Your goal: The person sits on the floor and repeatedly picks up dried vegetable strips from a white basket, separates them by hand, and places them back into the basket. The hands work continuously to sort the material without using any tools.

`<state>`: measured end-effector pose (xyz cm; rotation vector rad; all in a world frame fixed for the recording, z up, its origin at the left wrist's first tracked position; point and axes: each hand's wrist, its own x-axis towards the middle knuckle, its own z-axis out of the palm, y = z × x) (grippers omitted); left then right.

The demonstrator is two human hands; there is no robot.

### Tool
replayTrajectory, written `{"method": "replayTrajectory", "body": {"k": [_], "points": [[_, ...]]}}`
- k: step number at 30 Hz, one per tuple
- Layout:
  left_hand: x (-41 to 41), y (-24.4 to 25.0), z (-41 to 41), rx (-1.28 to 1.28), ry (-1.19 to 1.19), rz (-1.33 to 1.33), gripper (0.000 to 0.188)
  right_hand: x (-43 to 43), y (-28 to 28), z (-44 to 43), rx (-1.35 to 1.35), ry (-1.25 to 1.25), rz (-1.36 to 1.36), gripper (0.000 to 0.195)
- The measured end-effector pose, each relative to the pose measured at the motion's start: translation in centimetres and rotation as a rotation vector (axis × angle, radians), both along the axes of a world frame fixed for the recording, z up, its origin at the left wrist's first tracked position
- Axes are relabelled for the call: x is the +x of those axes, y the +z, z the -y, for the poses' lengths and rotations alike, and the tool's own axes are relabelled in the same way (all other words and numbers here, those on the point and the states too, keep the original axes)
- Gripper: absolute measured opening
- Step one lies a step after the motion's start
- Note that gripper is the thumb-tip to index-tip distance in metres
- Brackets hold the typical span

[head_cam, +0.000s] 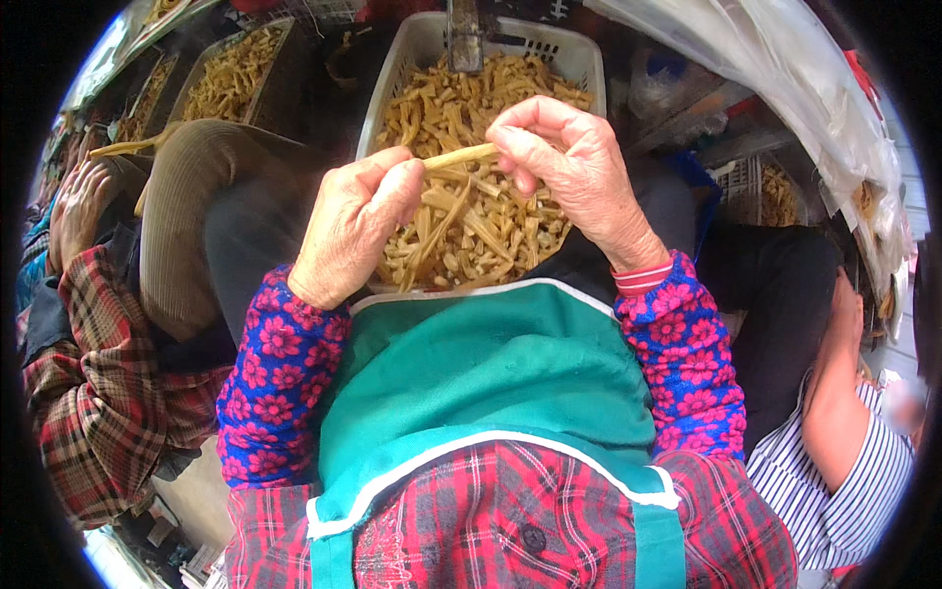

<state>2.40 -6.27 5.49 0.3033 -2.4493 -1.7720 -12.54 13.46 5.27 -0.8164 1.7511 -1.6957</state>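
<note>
A long yellowish fibrous plant strip [461, 157] is stretched nearly level between my two hands, above the basket. My left hand [360, 217] grips one end between thumb and curled fingers. At the other end, the thumb and fingers of my right hand [563, 158] close around the strip. Below them stands a white plastic basket [374, 96] with slotted sides, filled with short tan pieces [486, 88] of similar plant material. Longer split strips [441, 228] lie on top of the pieces, nearest to my left hand.
A worn metal bar [465, 44] juts over the basket's far side. At left sits a person in a plaid sleeve [110, 353], near another filled container [232, 77]. To the right are a person in striped clothing [824, 486], a white crate [739, 184] and plastic sheeting [758, 66].
</note>
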Motion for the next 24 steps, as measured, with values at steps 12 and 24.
{"method": "replayTrajectory", "body": {"k": [12, 24], "points": [[-13.0, 0.8, 4.6, -0.085, 0.274, -0.316, 0.025, -8.8, 3.1, 5.4, -0.010, -0.262, -0.997, 0.014], [-2.5, 3.4, -0.2, 0.583, -0.226, 0.088, 0.042, -1.8, 2.0, 1.2, -0.021, 0.012, -1.378, 0.028]]}}
